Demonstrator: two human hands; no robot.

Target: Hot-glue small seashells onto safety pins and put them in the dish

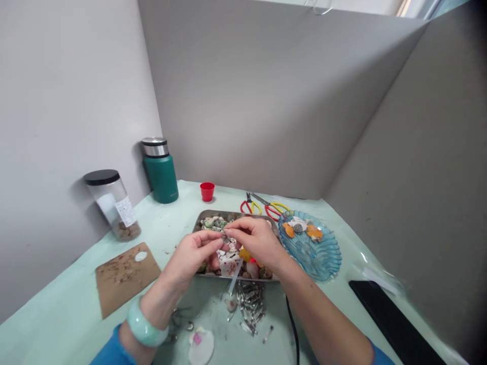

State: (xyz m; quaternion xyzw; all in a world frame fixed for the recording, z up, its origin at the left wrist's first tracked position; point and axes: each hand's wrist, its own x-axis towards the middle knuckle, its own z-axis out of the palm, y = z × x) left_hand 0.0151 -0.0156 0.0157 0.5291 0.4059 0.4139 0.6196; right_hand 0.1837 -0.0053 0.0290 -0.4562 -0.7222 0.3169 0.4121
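Observation:
My left hand (194, 253) and my right hand (256, 238) meet fingertip to fingertip over a metal tray (201, 215). Both are closed in a pinch, and whatever lies between the fingertips is too small to make out. Shells and stones fill the tray, among them a pale speckled shell (228, 266). A translucent stick (235, 277) slants over the tray's front edge, close to a yellow piece (244, 254) partly covered by my right hand. In front of the tray lies a heap of small silver metal clips (249, 304).
A blue glass plate (312, 258) holds orange and white shells on the right, below two pairs of scissors (268, 205). Leftward are a brown board (125, 279), a jar (117, 208) and a green bottle (162, 175). A red cup (207, 191), black cord (292, 322) and white shell (201, 347) also show.

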